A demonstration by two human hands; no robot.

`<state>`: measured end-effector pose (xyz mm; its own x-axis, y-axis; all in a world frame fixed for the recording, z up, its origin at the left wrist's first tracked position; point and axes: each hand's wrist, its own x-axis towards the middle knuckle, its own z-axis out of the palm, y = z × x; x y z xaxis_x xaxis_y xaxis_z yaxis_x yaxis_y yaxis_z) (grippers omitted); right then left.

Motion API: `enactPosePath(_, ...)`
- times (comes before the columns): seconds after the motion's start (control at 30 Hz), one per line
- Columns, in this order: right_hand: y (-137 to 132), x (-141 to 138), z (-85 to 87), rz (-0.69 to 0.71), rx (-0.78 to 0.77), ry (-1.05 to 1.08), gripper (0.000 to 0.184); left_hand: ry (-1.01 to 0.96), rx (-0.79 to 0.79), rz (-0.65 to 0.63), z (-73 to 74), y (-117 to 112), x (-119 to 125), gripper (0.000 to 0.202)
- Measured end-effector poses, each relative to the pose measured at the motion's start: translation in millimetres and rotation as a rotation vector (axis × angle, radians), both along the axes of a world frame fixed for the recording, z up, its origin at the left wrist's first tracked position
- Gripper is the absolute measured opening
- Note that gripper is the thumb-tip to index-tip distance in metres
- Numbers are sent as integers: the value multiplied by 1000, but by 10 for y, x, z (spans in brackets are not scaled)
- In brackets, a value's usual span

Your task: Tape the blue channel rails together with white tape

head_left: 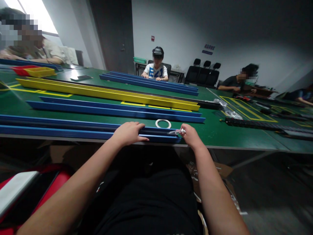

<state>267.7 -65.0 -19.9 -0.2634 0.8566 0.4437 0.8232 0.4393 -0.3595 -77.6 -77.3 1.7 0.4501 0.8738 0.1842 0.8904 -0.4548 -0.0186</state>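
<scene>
Along the table's near edge lies a long blue channel (73,131) with a black strip inside. My left hand (129,133) is closed over it near its right end, fingers across the channel and thumb on the near wall. A small pair of scissors (176,132) is in my closed right hand (190,134), its blades pointing left over the channel's end. My fingers hide part of the handles. Just behind the channel, between my hands, a white ring-shaped roll of tape (163,123) lies flat on the table.
Beyond are another blue channel (117,110), a yellow channel (110,93) and several blue channels (149,83) on the green table (215,135). Red (22,70) and yellow bins (40,72) stand at the left. Dark rails (259,125) lie right. Several people sit around.
</scene>
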Motion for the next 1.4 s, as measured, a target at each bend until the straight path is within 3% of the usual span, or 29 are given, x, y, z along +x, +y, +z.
enactPosePath(0.1, -42, -9, 17, -26, -34, 14, 18, -5, 4, 1, -12, 0, -2, 82)
enactPosePath(0.2, -75, 14, 6, -59, -102, 94, 6, -5, 5, 9, -15, -2, 3, 81)
enactPosePath(0.3, -64, 66, -39, -45, -144, 145, 37, -15, 2, 16, -13, -4, 9, 79)
enactPosePath(0.4, -16, 111, -87, -21, -117, 119, 47, -23, -8, 26, -11, -4, 11, 79)
enactPosePath(0.77, -10, 136, -92, 14, -138, -91, 8, -18, -35, 31, 8, -8, 24, 79)
enactPosePath(0.93, -3, 85, -190, 16, -120, -18, 8, 25, -118, 24, 59, 45, 35, 84)
enactPosePath(1.07, -11, 38, -250, -10, -113, 29, 19, 70, -117, 51, 54, 42, 251, 83)
enactPosePath(1.27, -47, 58, -241, 14, -141, 108, 29, -37, -36, -41, -6, -11, 820, 73)
enactPosePath(1.4, -77, 98, -224, 44, -152, 182, 27, -55, -26, -76, -16, -5, 911, 76)
